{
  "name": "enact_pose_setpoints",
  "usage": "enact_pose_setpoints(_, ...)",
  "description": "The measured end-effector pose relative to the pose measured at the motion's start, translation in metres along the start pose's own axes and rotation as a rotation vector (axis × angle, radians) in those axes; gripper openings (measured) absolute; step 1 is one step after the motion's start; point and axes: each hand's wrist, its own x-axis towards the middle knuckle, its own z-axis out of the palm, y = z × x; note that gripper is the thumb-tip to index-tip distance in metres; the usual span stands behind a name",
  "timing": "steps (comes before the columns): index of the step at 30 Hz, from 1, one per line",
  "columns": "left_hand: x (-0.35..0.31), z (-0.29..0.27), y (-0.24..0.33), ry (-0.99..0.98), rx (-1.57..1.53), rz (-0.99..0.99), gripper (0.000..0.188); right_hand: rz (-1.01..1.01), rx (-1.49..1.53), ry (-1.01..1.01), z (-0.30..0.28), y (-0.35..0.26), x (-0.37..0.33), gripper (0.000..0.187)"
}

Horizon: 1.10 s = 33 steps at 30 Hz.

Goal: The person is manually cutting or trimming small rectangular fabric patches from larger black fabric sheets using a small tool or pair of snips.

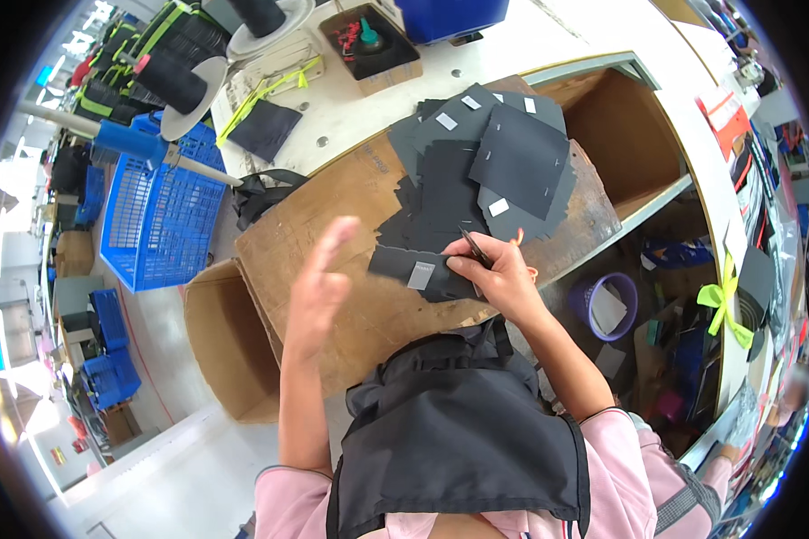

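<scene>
My left hand (319, 292) is raised over the left part of a brown board (333, 198), fingers stretched out, holding nothing. A small dark fabric piece (391, 262) with a grey label is pinched in my right hand (503, 274). That same hand also grips a pair of scissors (476, 249); their dark blades point up and left, and bits of orange handle show around the fingers. Just beyond it, a loose pile of dark fabric panels (521, 153) lies overlapped on the board, several of them bearing white labels.
Open cardboard boxes (234, 346) (616, 121) flank the board. A white table (333, 117) holds a tray with a green-topped item (368, 40) and thread cones (166, 81). To the left stands a blue basket (157, 211); a purple bin (607, 305) is at right. Someone's pink sleeve (679, 476) shows lower right.
</scene>
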Motion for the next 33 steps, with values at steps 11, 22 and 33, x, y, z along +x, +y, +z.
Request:
enact_pose_setpoints(11, -0.01, 0.037, 0.0, -0.198, 0.043, -0.47, 0.022, -0.444, -0.437, 0.408, 0.019, -0.02, -0.024, 0.02)
enact_pose_setpoints(22, -0.015, 0.042, 0.008, -0.156, -0.108, -0.59, 0.021, -0.811, -0.708, 0.251, 0.004, 0.004, -0.033, 0.031)
enact_pose_setpoints(33, -0.019, 0.046, 0.008, -0.147, -0.083, -0.601, 0.021, -0.731, -0.716, 0.192, 0.006, -0.013, -0.038, 0.028)
